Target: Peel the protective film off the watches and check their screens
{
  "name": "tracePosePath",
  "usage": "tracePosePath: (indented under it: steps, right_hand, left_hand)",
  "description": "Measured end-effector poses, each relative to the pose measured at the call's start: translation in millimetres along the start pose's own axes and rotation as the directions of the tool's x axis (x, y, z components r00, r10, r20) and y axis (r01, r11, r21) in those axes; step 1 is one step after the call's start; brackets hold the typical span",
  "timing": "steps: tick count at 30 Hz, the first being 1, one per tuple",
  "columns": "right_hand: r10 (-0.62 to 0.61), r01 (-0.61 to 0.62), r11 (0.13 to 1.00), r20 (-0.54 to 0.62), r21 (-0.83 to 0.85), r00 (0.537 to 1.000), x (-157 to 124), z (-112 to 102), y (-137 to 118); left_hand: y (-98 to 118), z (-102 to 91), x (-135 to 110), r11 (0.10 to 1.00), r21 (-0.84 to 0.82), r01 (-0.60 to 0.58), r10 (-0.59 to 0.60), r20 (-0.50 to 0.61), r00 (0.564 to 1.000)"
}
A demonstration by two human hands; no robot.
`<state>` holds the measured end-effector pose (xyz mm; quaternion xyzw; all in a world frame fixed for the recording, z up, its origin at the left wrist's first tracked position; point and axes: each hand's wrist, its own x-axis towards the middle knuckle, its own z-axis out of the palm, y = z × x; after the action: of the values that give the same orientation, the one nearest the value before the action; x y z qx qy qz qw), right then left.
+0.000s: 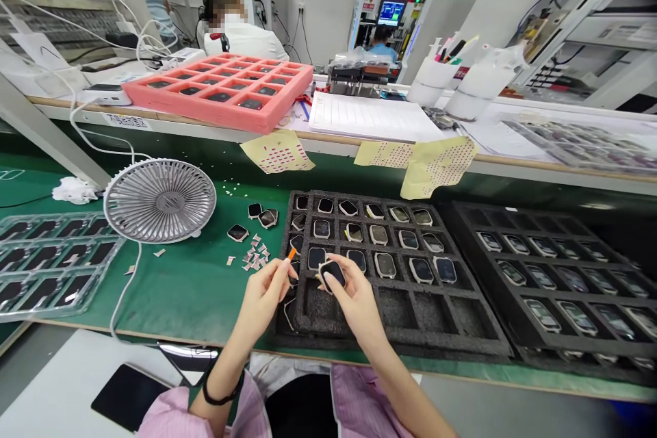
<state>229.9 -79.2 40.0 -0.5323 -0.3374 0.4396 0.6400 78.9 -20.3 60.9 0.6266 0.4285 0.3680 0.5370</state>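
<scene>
At the far left, dark flat pieces (44,228) are being held in a clear tray (46,312) that is resting on the green bench (189,287). Nearer the front, a dark flat slab (128,397) is lying on a white surface. Next, part of the bench is being covered by a round grey fan (160,202). On the raised shelf (205,131) behind, dark pieces are being held in the compartments of a pink foam tray (272,116). Three loose watch bodies (237,233) are lying beyond a scatter of small pale pieces (254,261).

A thin orange piece (292,254) is being pinched between the thumb and fingertips of the left hand (267,291), its orange end pointing up. Just beside it, a dark-faced watch (335,272) is being gripped by the right hand (356,291), the thumb being laid across its face, above the front-left part of a black foam tray (410,339). More watches (384,264) are being held in that tray's compartments. Behind, yellow sheets (441,165) are hanging from the shelf edge. At the right, further watches are being held in a second black foam tray (544,219).
</scene>
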Motion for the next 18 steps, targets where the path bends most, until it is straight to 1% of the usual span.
tracePosePath:
  steps: [2,4,6,8,10,11,13,15,16,18]
  right_hand:
    - [-0.068,0.073,0.982,0.032,-0.177,0.997,-6,1,7]
    - [-0.125,0.152,0.927,0.1,-0.342,0.987,-14,3,11]
    - [-0.197,0.258,0.848,0.177,-0.463,0.964,-21,4,11]
    - [-0.288,0.367,0.754,0.227,-0.545,0.93,-25,0,4]
    - [-0.386,0.424,0.665,0.203,-0.614,0.9,-26,-12,-7]
    - [-0.435,0.426,0.626,0.161,-0.653,0.886,-26,-22,-13]
    - [-0.522,0.38,0.557,0.044,-0.738,0.852,-24,-46,-26]
    - [-0.582,0.304,0.49,-0.047,-0.817,0.812,-21,-76,-36]
    - [-0.609,0.264,0.457,-0.083,-0.85,0.789,-19,-93,-41]
    - [-0.643,0.175,0.4,-0.139,-0.899,0.753,-17,-131,-47]
  left_hand:
    - [1,-3.7,-1,1.0,0.002,0.009,-0.009,0.001,1.0]
    - [0,-4.7,-2,1.0,0.006,0.015,-0.015,0.019,1.0]
    - [-2,-4.1,-3,1.0,0.015,0.022,-0.023,0.045,0.999]
    - [-3,-2.8,-3,0.999,0.049,0.022,-0.026,0.079,0.997]
    - [-3,0.8,-4,0.989,0.146,-0.011,-0.005,0.104,0.995]
    - [-2,4.5,-4,0.977,0.211,-0.042,0.017,0.118,0.993]
    - [2,17.9,-5,0.929,0.348,-0.124,0.065,0.178,0.982]
    - [7,40.0,-6,0.855,0.476,-0.208,0.074,0.284,0.956]
    - [11,53.4,-6,0.806,0.541,-0.241,0.053,0.339,0.939]
    - [18,80.9,-6,0.683,0.679,-0.27,-0.048,0.41,0.911]
